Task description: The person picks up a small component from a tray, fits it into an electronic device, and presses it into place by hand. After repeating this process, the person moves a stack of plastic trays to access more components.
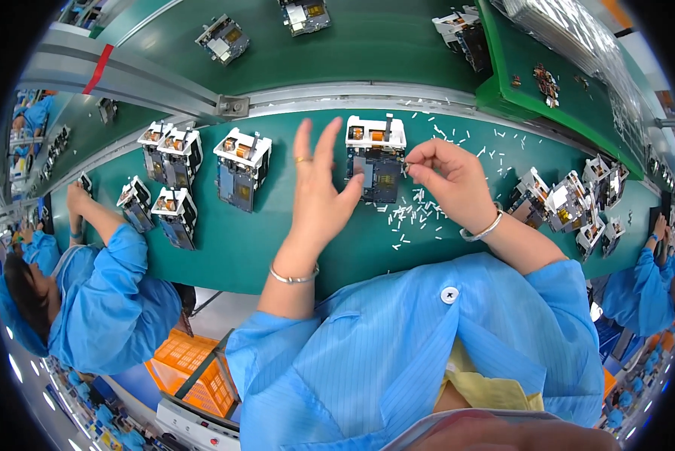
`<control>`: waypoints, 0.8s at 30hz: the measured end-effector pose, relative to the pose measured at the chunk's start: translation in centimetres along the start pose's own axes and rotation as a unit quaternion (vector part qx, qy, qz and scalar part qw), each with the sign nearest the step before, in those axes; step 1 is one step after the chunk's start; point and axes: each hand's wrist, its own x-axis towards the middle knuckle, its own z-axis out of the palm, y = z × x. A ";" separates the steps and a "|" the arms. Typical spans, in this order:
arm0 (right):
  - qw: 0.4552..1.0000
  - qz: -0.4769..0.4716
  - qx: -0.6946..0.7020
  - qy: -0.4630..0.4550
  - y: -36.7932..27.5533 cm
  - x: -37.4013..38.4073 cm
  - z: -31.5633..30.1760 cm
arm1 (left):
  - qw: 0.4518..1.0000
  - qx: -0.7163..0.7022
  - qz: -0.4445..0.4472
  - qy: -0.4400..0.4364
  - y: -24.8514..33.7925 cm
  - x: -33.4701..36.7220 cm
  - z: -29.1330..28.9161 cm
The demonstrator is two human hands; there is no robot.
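In front of me an electronic module [377, 161] stands on the green bench, with a white plastic frame and copper-coloured coils at its top and a dark circuit board below. My left hand [318, 180] is beside its left edge, fingers spread, thumb close to the board. At the board's right edge my right hand [448, 177] has thumb and forefinger pinched together; whatever lies between the fingertips is too small to make out. Many small white strips [420, 214] are scattered beneath and around my right hand.
A similar module [241, 169] stands to the left, with several more [175, 210] beyond it. Another group [570, 201] sits at the right. A metal rail [300, 98] runs behind; a green tray [503, 94] holds small parts. Co-workers sit at both sides, one sleeve [112, 293] at left.
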 end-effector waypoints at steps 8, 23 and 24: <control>0.942 -0.194 -0.273 0.030 -0.6 1.2 1.1 | 0.987 -0.139 -0.061 -0.049 -0.5 -0.2 3.3; 0.902 -0.266 -0.337 0.046 0.4 2.2 1.9 | 0.985 -0.162 -0.062 -0.016 -0.6 0.6 3.7; 0.903 -0.263 -0.334 0.051 0.5 2.1 1.9 | 0.985 -0.162 -0.061 -0.017 -0.6 0.6 3.8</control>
